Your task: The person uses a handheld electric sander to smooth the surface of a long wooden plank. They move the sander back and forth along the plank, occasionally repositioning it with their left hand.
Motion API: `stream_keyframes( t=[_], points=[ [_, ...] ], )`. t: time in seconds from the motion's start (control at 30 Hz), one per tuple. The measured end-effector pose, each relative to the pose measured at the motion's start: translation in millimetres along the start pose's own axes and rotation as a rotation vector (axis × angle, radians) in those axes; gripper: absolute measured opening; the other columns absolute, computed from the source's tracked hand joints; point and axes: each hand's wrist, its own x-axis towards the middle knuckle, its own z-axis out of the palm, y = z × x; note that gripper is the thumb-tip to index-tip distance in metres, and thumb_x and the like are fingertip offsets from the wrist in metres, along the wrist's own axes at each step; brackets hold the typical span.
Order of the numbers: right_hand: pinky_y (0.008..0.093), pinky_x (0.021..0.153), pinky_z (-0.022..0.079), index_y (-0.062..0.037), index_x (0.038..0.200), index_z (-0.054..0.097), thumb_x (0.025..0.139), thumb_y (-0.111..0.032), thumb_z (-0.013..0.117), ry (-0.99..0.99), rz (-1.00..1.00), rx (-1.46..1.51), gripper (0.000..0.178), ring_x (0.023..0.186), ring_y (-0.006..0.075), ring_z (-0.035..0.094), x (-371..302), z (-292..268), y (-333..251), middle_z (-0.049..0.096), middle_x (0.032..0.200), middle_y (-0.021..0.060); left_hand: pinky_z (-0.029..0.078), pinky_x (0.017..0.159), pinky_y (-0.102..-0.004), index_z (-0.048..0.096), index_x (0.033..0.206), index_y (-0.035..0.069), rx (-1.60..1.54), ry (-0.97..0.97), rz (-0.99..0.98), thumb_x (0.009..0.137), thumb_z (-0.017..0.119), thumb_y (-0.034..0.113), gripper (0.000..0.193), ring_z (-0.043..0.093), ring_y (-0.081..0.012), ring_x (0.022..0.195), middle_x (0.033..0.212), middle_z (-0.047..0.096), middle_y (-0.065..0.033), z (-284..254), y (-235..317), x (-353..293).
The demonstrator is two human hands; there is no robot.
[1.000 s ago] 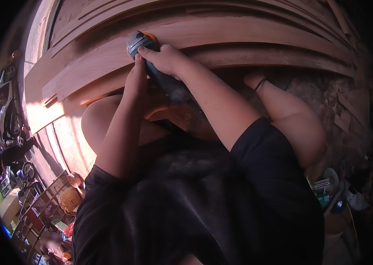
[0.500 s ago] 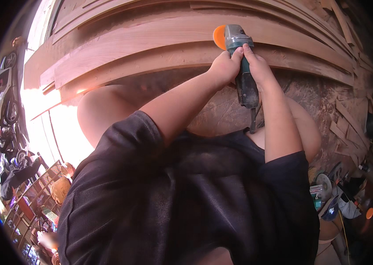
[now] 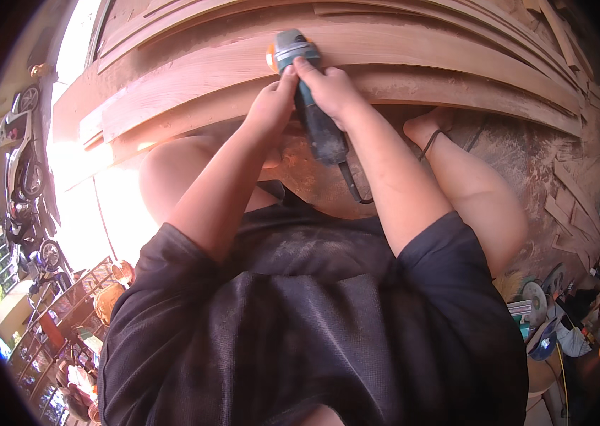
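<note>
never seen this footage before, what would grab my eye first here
Top centre, both hands clamp a teal power sander: the left hand beside its body, the right hand over it, its head pressed on a long curved wooden plank. Bright sunlight floods the left side, and wood scraps litter the dusty floor at right.

Grinder (image 3: 311, 99) and both hands, apparently leftward along the curved wooden moulding (image 3: 421, 53).

Stacked wooden mouldings (image 3: 357, 53) are walling off the top of the frame. Knees and a bare foot (image 3: 424, 126) are crowding the lower centre, leaving only the dusty floor (image 3: 527, 160) at right lying open.
</note>
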Motion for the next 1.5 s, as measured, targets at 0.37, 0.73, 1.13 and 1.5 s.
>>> stream_keyframes(
  t=[0.37,0.73,1.13,1.5],
  points=[
    [0.0383,0.09,0.059,0.0193,0.132,0.062,0.097,-0.072,0.067,-0.097,-0.007,-0.335,0.098,0.106,0.0289,0.073,-2,-7,2,0.073,0.118,0.0284,0.061,0.071,-0.0441,0.05,0.15,0.005,-0.403,-0.038,-0.076,0.114,0.041,0.063,0.068,0.071,-0.0301,0.1,0.116,0.07,-0.0171,14,-11,-36],
    [0.0347,0.093,0.057,0.0042,0.136,0.065,0.107,-0.061,0.062,0.342,0.103,0.265,0.071,0.104,0.0196,0.072,-38,-187,12,0.074,0.121,0.0131,0.067,0.084,-0.0562,0.053,0.146,-0.008,0.151,-0.526,-0.068,0.107,0.047,0.069,0.087,0.074,-0.0443,0.111,0.134,0.066,-0.0283,181,72,24],
    [0.0377,0.088,0.057,0.0175,0.13,0.063,0.101,-0.064,0.069,-0.009,0.003,-0.008,0.087,0.105,0.0256,0.071,23,-23,-8,0.073,0.116,0.0227,0.048,0.111,-0.0594,0.048,0.157,-0.004,0.057,-0.107,0.066,0.107,0.048,0.069,0.088,0.056,-0.0407,0.138,0.144,0.059,-0.0296,6,24,19],
    [0.032,0.075,0.057,0.0083,0.119,0.072,0.103,-0.066,0.064,-0.149,0.069,-0.139,0.076,0.084,0.0171,0.071,16,-72,-25,0.076,0.1,0.0132,0.057,0.092,-0.0378,0.06,0.133,-0.012,-0.029,-0.05,0.151,0.111,0.046,0.062,0.079,0.069,-0.0252,0.101,0.113,0.072,-0.0197,58,10,23]
  ],
)
